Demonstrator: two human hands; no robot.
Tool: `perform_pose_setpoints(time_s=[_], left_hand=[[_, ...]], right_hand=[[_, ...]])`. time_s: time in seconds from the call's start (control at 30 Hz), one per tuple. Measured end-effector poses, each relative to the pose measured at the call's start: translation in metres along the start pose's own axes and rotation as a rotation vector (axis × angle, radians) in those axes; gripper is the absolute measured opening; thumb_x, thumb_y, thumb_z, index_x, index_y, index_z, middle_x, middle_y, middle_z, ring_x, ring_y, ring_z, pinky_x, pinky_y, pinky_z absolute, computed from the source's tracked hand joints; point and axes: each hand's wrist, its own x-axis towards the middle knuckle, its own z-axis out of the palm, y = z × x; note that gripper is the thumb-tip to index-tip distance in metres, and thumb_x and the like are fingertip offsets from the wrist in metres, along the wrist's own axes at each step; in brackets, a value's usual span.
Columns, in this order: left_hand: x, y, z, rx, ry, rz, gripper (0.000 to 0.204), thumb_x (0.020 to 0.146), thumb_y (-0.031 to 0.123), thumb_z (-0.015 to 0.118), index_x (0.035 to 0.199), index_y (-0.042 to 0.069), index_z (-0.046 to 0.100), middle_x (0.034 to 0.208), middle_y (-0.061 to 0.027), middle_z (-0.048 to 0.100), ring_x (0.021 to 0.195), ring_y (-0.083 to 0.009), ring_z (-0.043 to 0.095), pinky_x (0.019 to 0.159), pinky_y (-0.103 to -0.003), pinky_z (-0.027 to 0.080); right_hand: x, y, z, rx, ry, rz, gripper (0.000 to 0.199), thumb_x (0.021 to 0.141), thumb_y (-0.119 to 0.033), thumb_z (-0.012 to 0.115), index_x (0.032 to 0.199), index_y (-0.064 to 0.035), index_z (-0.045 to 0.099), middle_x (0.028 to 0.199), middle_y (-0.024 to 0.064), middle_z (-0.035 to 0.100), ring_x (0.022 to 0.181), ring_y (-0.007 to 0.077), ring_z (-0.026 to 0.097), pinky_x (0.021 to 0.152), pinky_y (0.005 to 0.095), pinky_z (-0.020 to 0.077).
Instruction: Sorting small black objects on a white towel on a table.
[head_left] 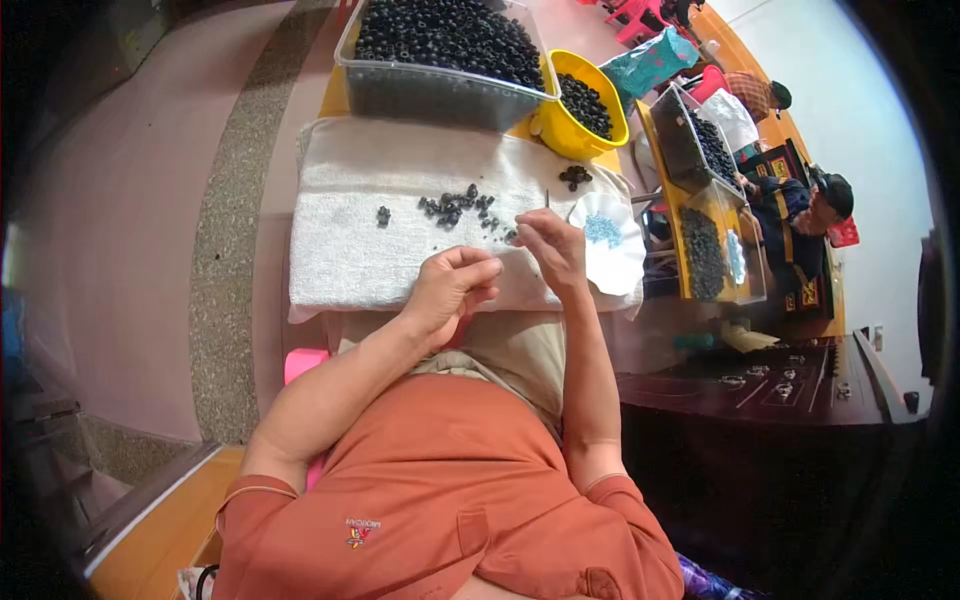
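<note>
Both my hands are over the near part of a white towel (345, 262). My left hand (452, 292) is closed in a pinch, and what its fingertips hold is too small to make out. Close by on the right, my right hand (556, 252) is also pinched, with a thin dark rod (547, 199) sticking up from it. Just beyond the hands lies a loose group of small black round pieces (455, 207). One black piece (384, 216) sits apart at the left. A white fluted paper plate (618, 268) holds tiny bluish bits (602, 232), right of my right hand.
A clear plastic bin (430, 95) full of black pieces stands beyond the towel, beside a yellow container (580, 147) of them. A small black cluster (575, 177) lies near the plate. At right, another person (800, 215) sits by more clear bins (690, 150).
</note>
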Motion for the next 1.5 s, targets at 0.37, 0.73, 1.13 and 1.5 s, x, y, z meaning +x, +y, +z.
perform_pose_setpoints(time_s=[0.37, 0.73, 1.13, 1.5], left_hand=[[0.000, 0.001, 0.000, 0.029, 0.006, -0.002, 0.006, 0.090, 0.011, 0.068, 0.093, 0.007, 0.064, 0.087, -0.0012, 0.066, 0.076, -0.0093, 0.062, 0.071, -0.026, 0.056], [-0.002, 0.004, 0.002, 0.024, -0.042, -0.013, 0.006, 0.090, 0.011, 0.068, 0.093, 0.008, 0.064, 0.086, -0.0003, 0.065, 0.079, -0.0086, 0.062, 0.073, -0.026, 0.056], [0.000, -0.001, -0.001, -0.003, -0.067, 0.013, 0.006, 0.090, 0.011, 0.067, 0.095, 0.007, 0.064, 0.089, -0.0028, 0.066, 0.079, -0.0109, 0.063, 0.074, -0.030, 0.056], [0.002, -0.005, -0.002, -0.032, -0.046, 0.024, 0.004, 0.091, 0.009, 0.066, 0.095, 0.007, 0.064, 0.086, -0.0024, 0.065, 0.077, -0.0110, 0.064, 0.072, -0.030, 0.058]], right_hand=[[-0.025, -0.019, -0.004, 0.401, -0.236, 0.200, 0.013, 0.085, 0.000, 0.071, 0.096, 0.0052, 0.067, 0.093, 0.0079, 0.066, 0.081, 0.0148, 0.066, 0.074, 0.0276, 0.0562], [-0.031, -0.013, 0.006, 0.392, -0.207, 0.132, 0.010, 0.086, -0.001, 0.069, 0.093, 0.0055, 0.068, 0.092, 0.0097, 0.065, 0.079, 0.0157, 0.066, 0.072, 0.0274, 0.0574], [-0.042, -0.003, 0.029, 0.443, -0.034, 0.060, 0.006, 0.089, -0.003, 0.068, 0.092, 0.0015, 0.069, 0.087, 0.0031, 0.065, 0.074, 0.0082, 0.061, 0.067, 0.0207, 0.0502], [-0.055, -0.006, 0.040, 0.172, 0.112, -0.075, 0.010, 0.090, 0.000, 0.066, 0.099, 0.0032, 0.068, 0.092, 0.0043, 0.064, 0.078, 0.0090, 0.061, 0.070, 0.0214, 0.0503]])
